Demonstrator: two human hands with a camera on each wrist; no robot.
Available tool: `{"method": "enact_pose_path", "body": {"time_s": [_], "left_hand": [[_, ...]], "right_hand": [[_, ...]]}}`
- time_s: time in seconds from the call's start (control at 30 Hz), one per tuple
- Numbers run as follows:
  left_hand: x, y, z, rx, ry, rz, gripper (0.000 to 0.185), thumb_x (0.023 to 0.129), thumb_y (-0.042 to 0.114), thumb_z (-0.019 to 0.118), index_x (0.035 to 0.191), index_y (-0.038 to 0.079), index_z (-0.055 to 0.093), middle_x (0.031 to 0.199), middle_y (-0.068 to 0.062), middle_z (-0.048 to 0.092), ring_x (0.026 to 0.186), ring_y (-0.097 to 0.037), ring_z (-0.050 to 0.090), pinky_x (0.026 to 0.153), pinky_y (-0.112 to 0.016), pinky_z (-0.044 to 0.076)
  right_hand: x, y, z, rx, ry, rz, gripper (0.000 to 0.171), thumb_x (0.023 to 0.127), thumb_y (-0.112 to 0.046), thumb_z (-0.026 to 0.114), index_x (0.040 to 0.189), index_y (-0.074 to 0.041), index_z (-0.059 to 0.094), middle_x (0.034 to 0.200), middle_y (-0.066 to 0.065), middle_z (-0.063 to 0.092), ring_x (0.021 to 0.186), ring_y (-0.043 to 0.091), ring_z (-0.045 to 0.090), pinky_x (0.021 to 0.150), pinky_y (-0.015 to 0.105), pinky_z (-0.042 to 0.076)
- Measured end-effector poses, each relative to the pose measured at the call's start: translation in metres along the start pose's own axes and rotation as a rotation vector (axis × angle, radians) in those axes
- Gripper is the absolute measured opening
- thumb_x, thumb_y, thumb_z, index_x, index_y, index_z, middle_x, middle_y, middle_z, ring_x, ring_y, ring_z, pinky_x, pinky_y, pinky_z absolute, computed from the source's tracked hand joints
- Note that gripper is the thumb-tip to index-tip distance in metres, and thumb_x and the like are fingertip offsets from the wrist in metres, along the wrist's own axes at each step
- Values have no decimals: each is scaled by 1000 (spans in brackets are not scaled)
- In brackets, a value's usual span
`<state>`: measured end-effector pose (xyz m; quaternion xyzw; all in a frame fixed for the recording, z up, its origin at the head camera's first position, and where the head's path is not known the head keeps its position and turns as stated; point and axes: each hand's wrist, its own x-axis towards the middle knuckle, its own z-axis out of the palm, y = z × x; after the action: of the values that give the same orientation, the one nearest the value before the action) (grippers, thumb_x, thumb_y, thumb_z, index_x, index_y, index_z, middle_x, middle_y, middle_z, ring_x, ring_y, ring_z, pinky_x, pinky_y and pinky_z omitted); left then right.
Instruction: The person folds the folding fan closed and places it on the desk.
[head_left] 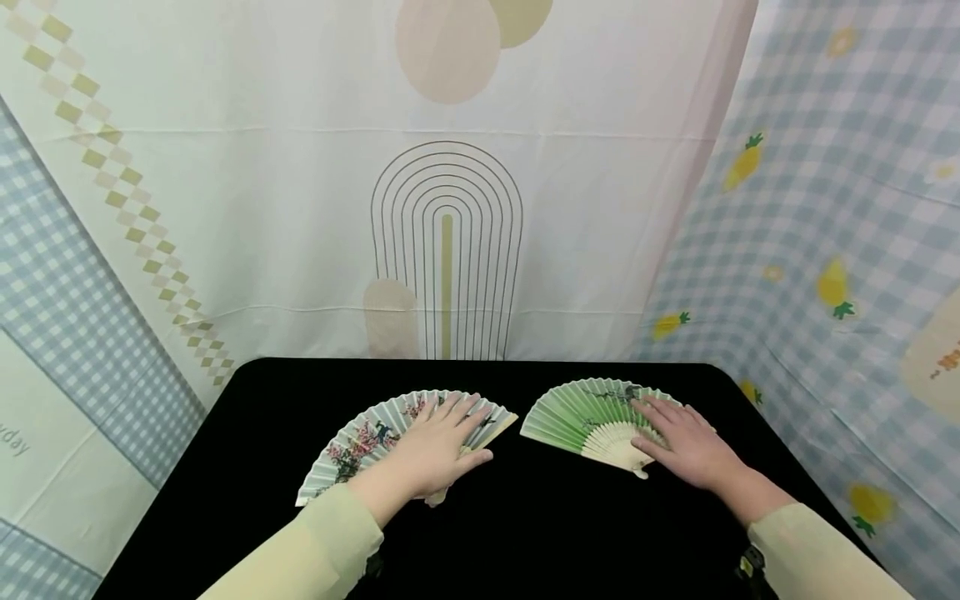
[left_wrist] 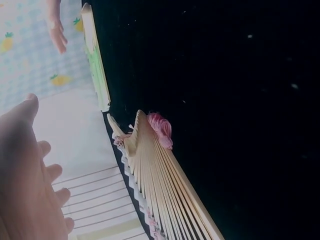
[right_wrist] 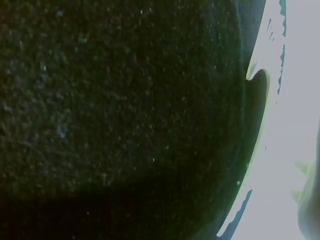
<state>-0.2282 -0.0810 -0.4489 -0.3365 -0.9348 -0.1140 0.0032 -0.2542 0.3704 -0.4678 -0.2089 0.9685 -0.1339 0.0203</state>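
Two spread folding fans lie side by side on a black table. My left hand (head_left: 437, 448), fingers straight, is over the right part of a pale fan with pink flowers (head_left: 358, 443). In the left wrist view a gap shows between that hand (left_wrist: 20, 175) and the fan's wooden ribs (left_wrist: 165, 185); a pink tassel (left_wrist: 161, 129) lies by the pivot. Over the right part of a green fan (head_left: 561, 417) with cream ribs is my right hand (head_left: 690, 443), fingers extended. Whether it touches the fan cannot be told. The right wrist view shows an overexposed fan edge (right_wrist: 271, 55).
The black table (head_left: 555, 533) has rounded far corners. Behind it hangs a white patterned cloth (head_left: 285, 208), with a blue checked cloth (head_left: 810, 217) printed with pineapples on the right and another checked cloth (head_left: 82, 333) on the left.
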Motion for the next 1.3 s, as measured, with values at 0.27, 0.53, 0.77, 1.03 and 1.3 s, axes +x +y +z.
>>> {"method": "enact_pose_path", "body": {"time_s": [0.27, 0.53, 0.77, 1.03, 1.3], "left_hand": [[14, -1, 7, -20, -15, 8, 72, 102, 63, 32, 160, 24, 18, 165, -3, 13, 152, -28, 7, 122, -57, 6], [26, 1, 11, 16, -46, -39, 72, 101, 63, 34, 160, 26, 18, 165, -3, 15, 152, -28, 9, 122, -56, 7], [35, -1, 15, 24, -59, -52, 70, 102, 61, 35, 160, 25, 19, 165, -3, 17, 151, -29, 11, 121, -57, 10], [46, -1, 22, 36, -66, -61, 72, 101, 64, 31, 160, 23, 22, 164, -6, 21, 151, -29, 13, 121, -57, 12], [55, 9, 22, 71, -106, -102, 71, 101, 62, 35, 159, 24, 24, 164, -4, 21, 151, -28, 14, 121, -56, 12]], "right_hand": [[2, 12, -2, 23, -24, 33, 71, 101, -57, 44, 156, -12, 34, 158, 21, 29, 142, 46, 26, 111, 72, 15], [4, 21, -6, 18, -54, 77, 75, 100, -60, 43, 156, -11, 32, 156, 25, 30, 141, 49, 26, 107, 75, 17], [7, 28, -5, 5, -62, 94, 75, 101, -60, 40, 155, -9, 33, 156, 27, 29, 139, 52, 28, 105, 76, 21], [10, 36, -2, 27, -82, 119, 77, 101, -62, 38, 156, -9, 30, 156, 29, 26, 137, 55, 27, 103, 78, 21], [9, 47, -3, 25, -88, 142, 78, 101, -61, 39, 155, -6, 32, 154, 29, 29, 136, 55, 29, 102, 77, 25]]}}
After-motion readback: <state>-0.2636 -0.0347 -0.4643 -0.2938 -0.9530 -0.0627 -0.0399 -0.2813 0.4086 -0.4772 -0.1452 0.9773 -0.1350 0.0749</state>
